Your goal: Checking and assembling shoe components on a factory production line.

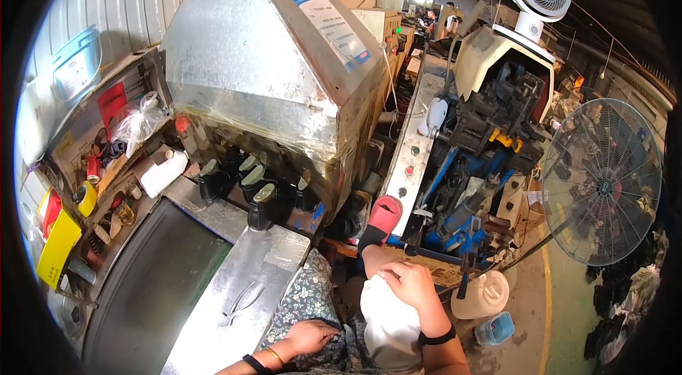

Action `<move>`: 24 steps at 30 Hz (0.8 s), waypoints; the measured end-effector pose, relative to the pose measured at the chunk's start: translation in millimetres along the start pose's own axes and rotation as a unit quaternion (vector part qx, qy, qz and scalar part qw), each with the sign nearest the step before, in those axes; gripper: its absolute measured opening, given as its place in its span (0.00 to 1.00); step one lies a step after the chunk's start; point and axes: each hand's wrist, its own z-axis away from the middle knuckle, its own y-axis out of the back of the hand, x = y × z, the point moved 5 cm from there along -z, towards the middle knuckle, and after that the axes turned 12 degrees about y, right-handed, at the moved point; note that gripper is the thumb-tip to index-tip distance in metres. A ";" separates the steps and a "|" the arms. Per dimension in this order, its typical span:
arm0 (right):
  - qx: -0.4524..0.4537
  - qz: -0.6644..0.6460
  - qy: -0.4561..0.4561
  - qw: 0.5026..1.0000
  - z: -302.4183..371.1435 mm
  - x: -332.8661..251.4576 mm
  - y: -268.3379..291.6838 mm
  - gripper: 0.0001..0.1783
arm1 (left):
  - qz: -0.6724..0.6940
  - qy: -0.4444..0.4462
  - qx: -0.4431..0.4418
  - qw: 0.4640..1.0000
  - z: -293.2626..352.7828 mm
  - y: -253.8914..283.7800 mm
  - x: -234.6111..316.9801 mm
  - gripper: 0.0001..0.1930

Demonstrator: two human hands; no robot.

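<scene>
My left hand [310, 337] lies on the dark floral cloth [307, 298] over my lap, its fingers loosely stretched, with nothing visible in them. Over my raised knee, on white trousers [389, 318], rests my right hand [412, 285], fingers lying flat and holding nothing. A red slipper [386, 213] on my foot is against the pale machine panel with buttons [407, 175]. Left of my lap, a thin bent metal tool [241, 304] lies on a shiny metal plate [206, 325]. Several black upright forms with pale tops [260, 206] stand beyond it, before the metal hood.
A dark conveyor belt [153, 283] runs at left, beneath a cluttered shelf [114, 187]. The large metal hood [249, 41] stands ahead. At right are a blue-and-black machine [462, 212], a big floor fan [602, 180], a white jug [482, 295] and a blue tub [495, 330].
</scene>
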 end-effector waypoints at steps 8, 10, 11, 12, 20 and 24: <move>0.001 -0.025 -0.017 1.000 0.7 2.3 3.4 0.10 | 0.002 -0.008 0.005 1.000 -0.9 -0.3 -1.8 0.13; -0.011 -0.026 -0.039 0.999 1.0 2.6 4.5 0.10 | -0.002 -0.016 0.008 1.000 -1.3 -2.0 -2.2 0.12; -0.011 -0.025 -0.039 0.999 1.0 2.5 4.7 0.10 | -0.002 -0.016 0.009 1.000 -1.5 -2.1 -2.2 0.12; -0.011 -0.026 -0.039 0.999 1.0 2.5 4.8 0.10 | -0.004 -0.015 0.006 1.000 -1.8 -2.3 -2.0 0.12; -0.007 -0.041 -0.049 0.998 1.7 2.9 5.2 0.10 | -0.010 -0.018 0.009 1.000 -0.6 -3.6 -3.6 0.13; -0.005 -0.042 -0.045 0.998 1.5 2.2 6.0 0.10 | -0.010 -0.019 0.008 1.000 -0.3 -2.0 -2.2 0.13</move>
